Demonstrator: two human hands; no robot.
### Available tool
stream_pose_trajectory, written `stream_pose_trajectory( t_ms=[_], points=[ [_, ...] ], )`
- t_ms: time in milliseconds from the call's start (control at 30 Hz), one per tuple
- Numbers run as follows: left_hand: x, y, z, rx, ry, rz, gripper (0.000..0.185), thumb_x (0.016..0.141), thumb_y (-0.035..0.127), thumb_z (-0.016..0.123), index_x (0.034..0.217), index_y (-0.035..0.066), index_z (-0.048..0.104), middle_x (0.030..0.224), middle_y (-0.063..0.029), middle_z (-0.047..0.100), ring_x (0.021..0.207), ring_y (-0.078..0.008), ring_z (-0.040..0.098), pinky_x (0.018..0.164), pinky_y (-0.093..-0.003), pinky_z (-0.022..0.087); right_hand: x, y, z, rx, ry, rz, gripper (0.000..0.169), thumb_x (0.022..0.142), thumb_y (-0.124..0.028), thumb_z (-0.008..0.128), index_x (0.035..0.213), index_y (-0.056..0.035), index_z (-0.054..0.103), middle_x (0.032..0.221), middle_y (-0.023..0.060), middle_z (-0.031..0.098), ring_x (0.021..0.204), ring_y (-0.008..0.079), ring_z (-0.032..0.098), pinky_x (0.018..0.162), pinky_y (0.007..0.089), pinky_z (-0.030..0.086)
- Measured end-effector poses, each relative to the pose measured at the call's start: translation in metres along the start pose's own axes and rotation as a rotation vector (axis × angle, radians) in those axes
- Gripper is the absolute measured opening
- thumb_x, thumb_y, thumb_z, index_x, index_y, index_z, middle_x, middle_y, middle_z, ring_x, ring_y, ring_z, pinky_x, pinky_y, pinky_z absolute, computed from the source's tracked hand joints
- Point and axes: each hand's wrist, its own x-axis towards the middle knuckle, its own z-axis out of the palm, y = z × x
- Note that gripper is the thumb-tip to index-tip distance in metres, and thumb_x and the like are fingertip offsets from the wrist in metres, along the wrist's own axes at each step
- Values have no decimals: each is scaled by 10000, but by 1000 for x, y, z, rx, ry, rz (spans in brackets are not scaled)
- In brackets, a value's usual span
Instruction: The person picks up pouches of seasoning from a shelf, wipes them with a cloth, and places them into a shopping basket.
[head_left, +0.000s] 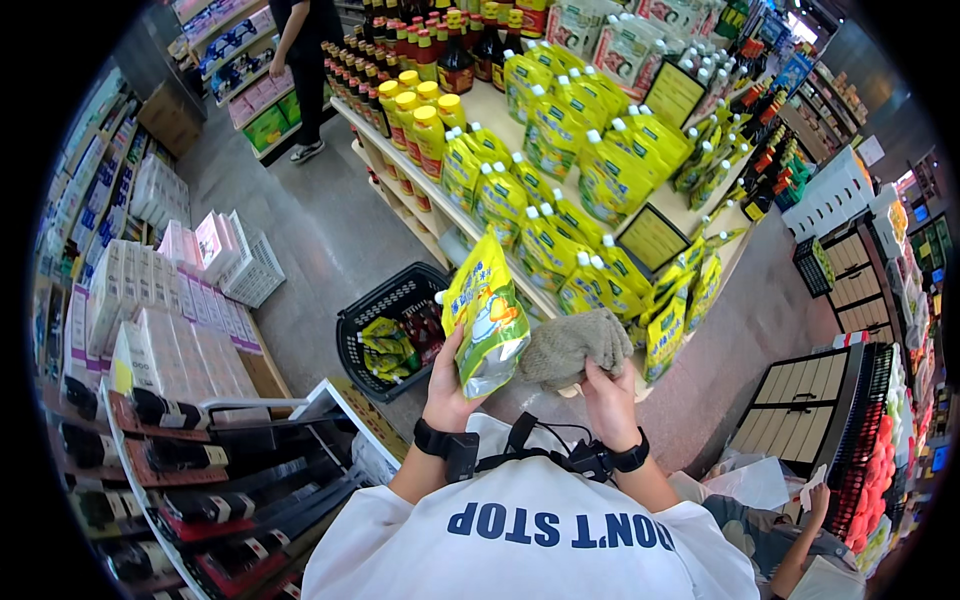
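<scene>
In front of my chest, my left hand (448, 379) grips a yellow-green spouted pouch (486, 315) by its side, with a picture of a chicken facing up. A folded grey-brown cloth (574, 349) hangs from my right hand (611, 397), its edge pinched between thumb and fingers. The two things are close together, the cloth just right of the pouch. Similar pouches (551, 247) with white caps stand in rows on the wooden display shelf (491, 109) before me. On the floor to the left, a black plastic basket (349, 352) contains more yellow pouches (386, 345) and dark red packs (424, 330).
Yellow-capped bottles (427, 131) and dark sauce bottles (456, 67) line the shelf's left part. Framed yellow price signs (654, 236) stand among the pouches. A person (304, 75) stands at the far left aisle; another person (795, 532) is at lower right. Tissue packs (176, 341) are stacked at left.
</scene>
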Motion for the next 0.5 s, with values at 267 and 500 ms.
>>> stream_pose_trajectory(
  t_ms=[267,500],
  points=[
    [8,101,-14,-46,-61,-25,548,757,5,587,1269,51,400,1235,-132,499,1142,-302,480,993,-472,354,55,35,89,19,3,77,367,872,-16,488,1229,-32,405,1222,71,479,1131,189,455,959,356,360],
    [9,154,-19,81,-50,87,612,692,-48,536,1276,51,383,1241,-125,487,1148,-310,465,1005,-479,329,71,54,79,-45,247,-93,365,853,5,504,1203,-50,414,1199,71,487,1105,183,465,942,336,364]
  ],
)
